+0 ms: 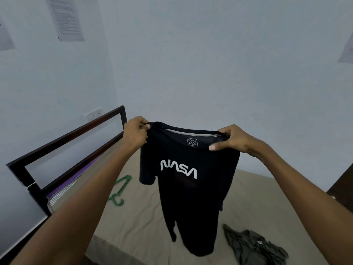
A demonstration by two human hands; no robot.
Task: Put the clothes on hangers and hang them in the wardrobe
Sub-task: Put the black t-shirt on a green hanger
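Two pinches only: my left hand [136,133] and right hand [230,138] hold the black NASA T-shirt [188,180] by its shoulders; the green hanger [120,190] lies below my left hand, so reaching one-handed could collapse the collar.

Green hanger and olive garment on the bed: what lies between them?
In the head view, the hanging black NASA T-shirt crosses between green hanger and olive garment; bare bedsheet otherwise.

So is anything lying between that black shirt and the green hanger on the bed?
Nothing visible does. The black NASA shirt hangs from the left hand and right hand above the bed. The green hanger lies on bare sheet, partly hidden by the left arm. The olive garment lies opposite.
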